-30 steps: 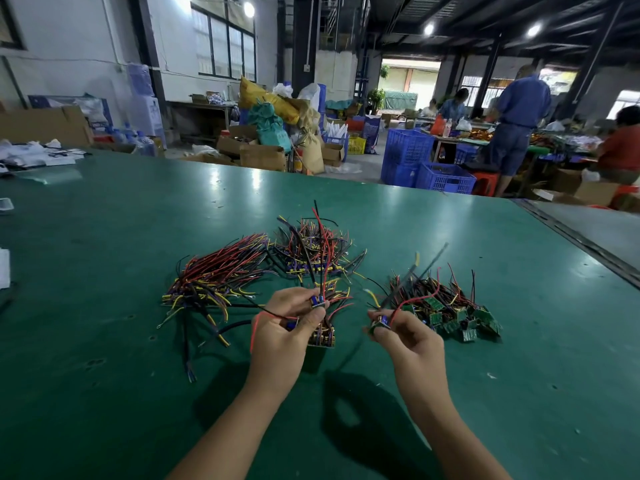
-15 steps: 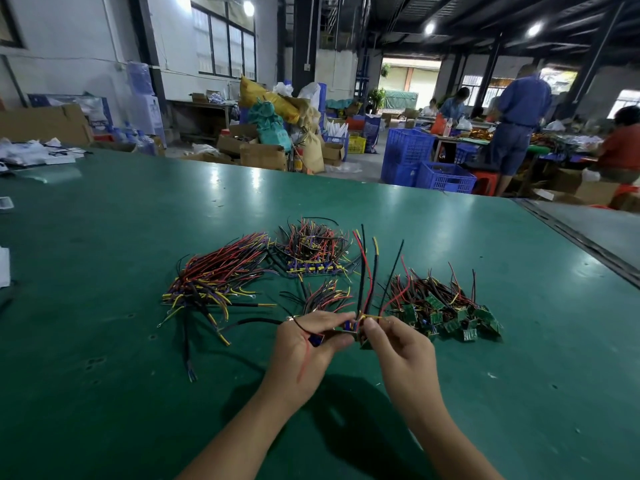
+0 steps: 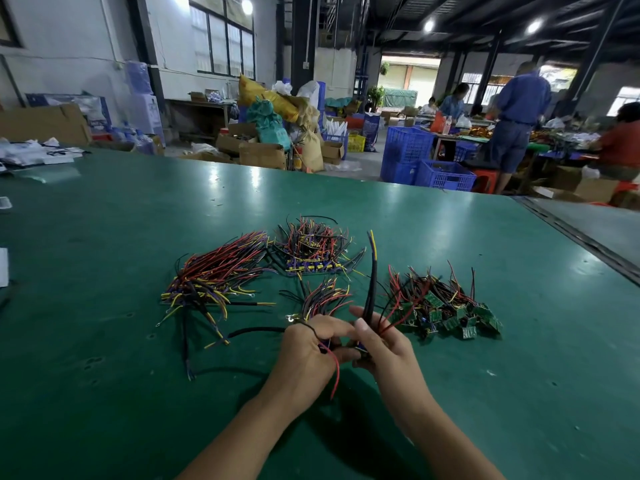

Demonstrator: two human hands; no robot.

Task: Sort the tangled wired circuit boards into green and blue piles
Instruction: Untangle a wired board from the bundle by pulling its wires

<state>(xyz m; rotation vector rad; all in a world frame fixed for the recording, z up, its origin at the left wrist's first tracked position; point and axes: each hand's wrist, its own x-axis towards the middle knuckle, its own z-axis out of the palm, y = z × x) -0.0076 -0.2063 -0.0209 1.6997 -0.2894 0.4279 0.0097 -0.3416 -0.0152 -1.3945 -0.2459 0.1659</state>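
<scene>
My left hand (image 3: 306, 348) and my right hand (image 3: 382, 344) meet over the green table (image 3: 104, 393), each gripping a small blue wired board. Wires from the right hand's board (image 3: 371, 271) stand upright. A red wire (image 3: 335, 372) hangs from the left hand's board. To the right lies a pile of green boards (image 3: 446, 306) with red and black wires. Two heaps of blue boards lie farther back: one at the left (image 3: 214, 275), one in the middle (image 3: 313, 251). A small tangle of wired boards (image 3: 323, 297) lies just beyond my hands.
Loose black cables (image 3: 256, 330) trail left of my hands. Papers (image 3: 34, 154) lie at the table's far left. A metal seam (image 3: 581, 237) runs along the table's right edge. Beyond the table are blue crates (image 3: 426, 161), boxes and people at other benches.
My hands have come closer together and now touch. The upright wires in my right hand have bunched into one stem. A red wire now hangs below my left hand.
</scene>
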